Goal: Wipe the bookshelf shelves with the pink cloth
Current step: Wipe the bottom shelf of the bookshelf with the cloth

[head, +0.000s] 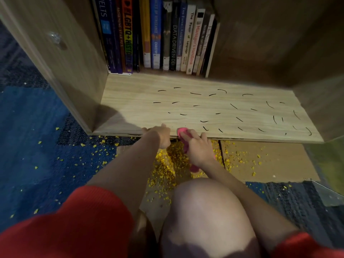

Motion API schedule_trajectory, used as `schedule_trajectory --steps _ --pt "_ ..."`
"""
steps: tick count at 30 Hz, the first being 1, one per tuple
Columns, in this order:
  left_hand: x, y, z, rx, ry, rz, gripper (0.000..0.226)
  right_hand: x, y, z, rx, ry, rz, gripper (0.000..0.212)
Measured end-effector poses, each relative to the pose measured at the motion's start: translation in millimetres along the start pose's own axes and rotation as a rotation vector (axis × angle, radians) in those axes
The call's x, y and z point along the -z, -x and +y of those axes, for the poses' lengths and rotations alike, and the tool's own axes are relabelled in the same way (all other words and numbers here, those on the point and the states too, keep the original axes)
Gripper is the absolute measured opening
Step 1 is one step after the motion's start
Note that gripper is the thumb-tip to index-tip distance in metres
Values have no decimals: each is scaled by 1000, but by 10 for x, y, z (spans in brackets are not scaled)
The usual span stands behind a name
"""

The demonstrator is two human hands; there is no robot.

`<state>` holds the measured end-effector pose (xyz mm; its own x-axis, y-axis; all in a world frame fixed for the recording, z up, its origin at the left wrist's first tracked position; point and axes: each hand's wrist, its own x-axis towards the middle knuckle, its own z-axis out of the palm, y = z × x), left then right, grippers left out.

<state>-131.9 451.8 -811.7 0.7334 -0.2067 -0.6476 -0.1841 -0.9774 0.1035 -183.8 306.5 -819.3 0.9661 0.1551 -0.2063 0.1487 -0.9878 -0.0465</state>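
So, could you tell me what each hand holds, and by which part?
The right hand grips the crumpled pink cloth around its middle, both ends sticking out. The left hand holds nothing; it rests on the front edge of the light wooden shelf.

Matt wood-grain shelf (130, 101), soft pink cloth (181, 131), rough blue carpet (37, 127).

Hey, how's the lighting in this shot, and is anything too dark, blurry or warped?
Head view: light falls evenly on the bottom shelf, so its black marks read crisply; the upper-right recess sinks into deep shadow; the book spines are dim yet mostly legible; wide-angle distortion splays the left side panel outward; the right hand holding the pink cloth looks slightly soft.
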Motion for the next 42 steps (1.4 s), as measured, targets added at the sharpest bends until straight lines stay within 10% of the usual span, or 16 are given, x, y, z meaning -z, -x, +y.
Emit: schedule_trajectory --steps 23,37,42 --pt "64 162 -118 -134 92 -49 64 -23 -144 73 26 52 38 56" --pt "12 62 -263 -20 260 297 54 149 -388 50 -138 5 29 50" --pt "2 21 -313 48 249 435 54 29 -246 -181 78 9 56 48"
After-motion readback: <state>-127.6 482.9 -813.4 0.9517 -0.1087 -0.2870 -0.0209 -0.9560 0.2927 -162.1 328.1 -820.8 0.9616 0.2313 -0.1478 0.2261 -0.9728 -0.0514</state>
